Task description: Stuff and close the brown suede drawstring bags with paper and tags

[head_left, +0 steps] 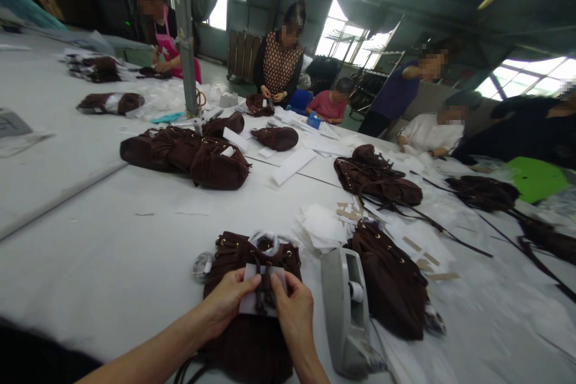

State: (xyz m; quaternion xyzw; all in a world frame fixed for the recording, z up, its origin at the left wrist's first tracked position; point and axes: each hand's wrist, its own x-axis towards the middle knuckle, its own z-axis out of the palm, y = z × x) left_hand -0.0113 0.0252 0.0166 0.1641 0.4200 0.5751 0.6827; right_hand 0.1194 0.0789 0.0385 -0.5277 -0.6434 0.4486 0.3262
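Observation:
A dark brown suede drawstring bag [252,336] lies on the white table [112,264] right in front of me, its stuffed mouth facing away. My left hand [227,300] and my right hand [292,306] both pinch a small white sheet [249,303] wrapped around the bag's dark drawstring cords [265,291]. The thumbs press the sheet from either side of the cords.
A grey tape dispenser [346,312] stands just right of my hands, with another brown bag [391,282] beyond it. White papers [319,225] and card strips lie ahead. Piles of brown bags [189,153] sit farther off. Several people work along the table's far side.

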